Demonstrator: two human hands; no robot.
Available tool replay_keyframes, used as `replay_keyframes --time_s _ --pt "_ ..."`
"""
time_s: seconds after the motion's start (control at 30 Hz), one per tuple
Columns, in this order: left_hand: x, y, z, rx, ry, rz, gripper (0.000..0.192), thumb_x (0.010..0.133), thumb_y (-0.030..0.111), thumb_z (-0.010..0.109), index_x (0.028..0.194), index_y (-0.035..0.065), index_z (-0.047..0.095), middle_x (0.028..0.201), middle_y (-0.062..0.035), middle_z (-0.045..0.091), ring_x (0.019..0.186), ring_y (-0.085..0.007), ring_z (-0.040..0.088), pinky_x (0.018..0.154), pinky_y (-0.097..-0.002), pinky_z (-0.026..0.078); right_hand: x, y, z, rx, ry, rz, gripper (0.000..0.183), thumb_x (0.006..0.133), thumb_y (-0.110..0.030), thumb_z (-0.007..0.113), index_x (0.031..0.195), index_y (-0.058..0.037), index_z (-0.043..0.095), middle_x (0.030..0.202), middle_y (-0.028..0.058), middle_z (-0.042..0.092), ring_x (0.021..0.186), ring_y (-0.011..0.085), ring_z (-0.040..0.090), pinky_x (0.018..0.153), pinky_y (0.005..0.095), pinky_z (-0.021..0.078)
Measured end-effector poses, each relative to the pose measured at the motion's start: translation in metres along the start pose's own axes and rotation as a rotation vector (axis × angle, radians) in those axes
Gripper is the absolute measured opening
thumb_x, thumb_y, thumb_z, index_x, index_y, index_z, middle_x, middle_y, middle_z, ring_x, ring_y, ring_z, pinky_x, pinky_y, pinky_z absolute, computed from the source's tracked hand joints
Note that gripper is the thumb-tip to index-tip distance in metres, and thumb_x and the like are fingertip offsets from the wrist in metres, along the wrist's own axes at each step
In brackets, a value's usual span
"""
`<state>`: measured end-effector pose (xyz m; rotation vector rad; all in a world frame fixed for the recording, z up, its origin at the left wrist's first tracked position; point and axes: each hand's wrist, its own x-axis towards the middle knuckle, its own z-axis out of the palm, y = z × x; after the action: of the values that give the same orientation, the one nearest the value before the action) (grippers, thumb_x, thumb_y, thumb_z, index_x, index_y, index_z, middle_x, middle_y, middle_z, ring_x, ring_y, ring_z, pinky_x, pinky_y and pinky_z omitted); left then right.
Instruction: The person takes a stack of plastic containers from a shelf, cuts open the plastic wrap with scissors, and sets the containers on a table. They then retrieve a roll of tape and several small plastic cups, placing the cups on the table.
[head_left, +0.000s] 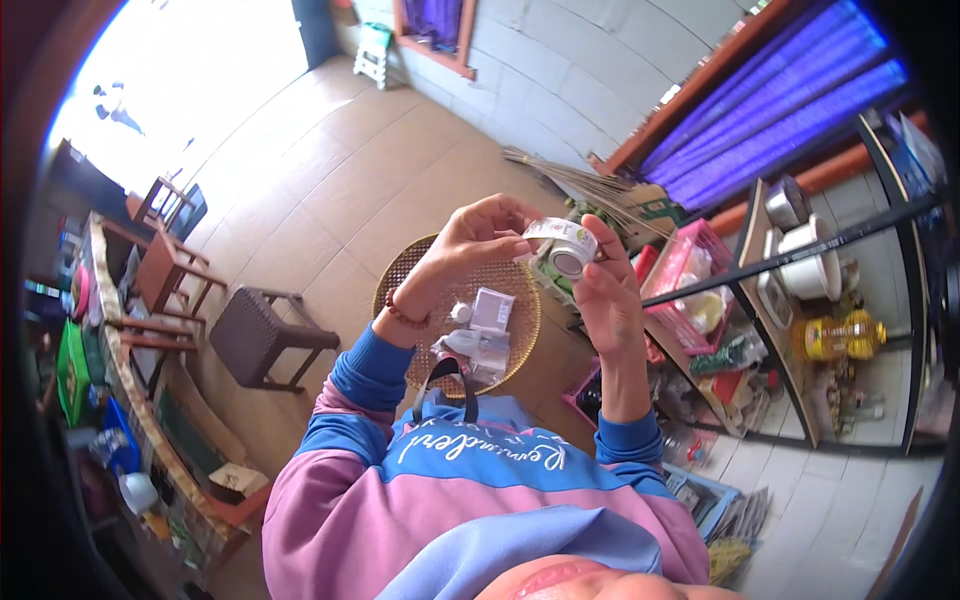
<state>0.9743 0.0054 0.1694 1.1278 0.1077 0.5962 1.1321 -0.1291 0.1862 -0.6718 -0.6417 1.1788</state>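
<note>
In my right hand (609, 289) is a roll of white printed sticker labels (571, 251), its round core facing me. Thumb and fingers of my left hand (487, 234) pinch the loose strip at the roll's left side. Below both hands is a round woven rattan tray (401, 274) with a yellowish rim. On it lie a stack of pale pink packets (493, 309), a small white round object (460, 313) and clear plastic packaging (489, 352). A dark strap loop (470, 397) shows at the tray's near edge.
A brown plastic stool (259, 337) stands left of the tray, with wooden chairs (169, 270) beyond. At right, a shelf rack (772, 360) holds a pink basket (694, 285), white containers and a yellow oil bottle (840, 335). Thin sticks (577, 180) lie by the wall.
</note>
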Motion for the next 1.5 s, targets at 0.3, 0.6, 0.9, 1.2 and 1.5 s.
replay_keyframes --time_s 0.3,0.6,0.9,1.2,1.5 --pt "-0.083 -0.031 -0.067 0.402 0.378 -0.008 0.038 0.085 0.023 0.069 0.113 0.0027 0.055 0.106 -0.0061 0.059 0.096 -0.0123 0.057 0.085 -0.0281 0.047 0.055 0.077 0.039 0.026 -0.145 0.059 0.053 0.082 -0.001 0.066 0.13 -0.001 0.043 0.11 0.0065 0.057 0.103 0.0146 0.055 0.093 0.0282 0.0429" --pt "-0.136 -0.009 -0.087 -0.457 0.43 0.18 0.047 0.094 0.034 0.054 0.127 0.0022 0.046 0.118 -0.0091 0.057 0.107 -0.0177 0.057 0.09 -0.0341 0.048 0.066 0.179 0.11 -0.102 -0.2 0.078 0.049 0.081 0.002 0.066 0.126 -0.0006 0.045 0.111 0.0068 0.056 0.106 0.0146 0.053 0.091 0.0285 0.0445" --pt "-0.236 0.057 -0.221 -0.683 0.442 0.305 0.052 0.093 0.039 0.053 0.131 0.0056 0.042 0.124 -0.0092 0.053 0.112 -0.0188 0.054 0.095 -0.0328 0.045 0.097 0.304 0.234 -0.384 -0.278 -0.007 0.047 0.08 0.001 0.066 0.123 0.0012 0.048 0.109 0.007 0.055 0.106 0.0144 0.052 0.092 0.0285 0.0416" --pt "-0.328 0.175 -0.328 -0.55 0.605 0.285 0.043 0.096 0.03 0.05 0.13 0.0048 0.043 0.121 -0.0115 0.056 0.109 -0.0207 0.057 0.094 -0.0325 0.048 0.142 0.418 0.363 -0.645 -0.41 -0.121 0.043 0.079 0.0 0.067 0.12 -0.0019 0.053 0.112 0.0068 0.057 0.105 0.0156 0.052 0.094 0.0309 0.0392" --pt "-0.41 0.211 -0.406 -0.363 0.822 0.466 0.023 0.093 0.023 0.057 0.11 0.0088 0.051 0.111 -0.0107 0.06 0.102 -0.0215 0.061 0.085 -0.0384 0.054 0.181 0.49 0.456 -0.36 -0.645 0.224 0.03 0.085 -0.003 0.063 0.114 -0.0011 0.055 0.108 0.0071 0.059 0.101 0.0138 0.054 0.089 0.0298 0.0433"
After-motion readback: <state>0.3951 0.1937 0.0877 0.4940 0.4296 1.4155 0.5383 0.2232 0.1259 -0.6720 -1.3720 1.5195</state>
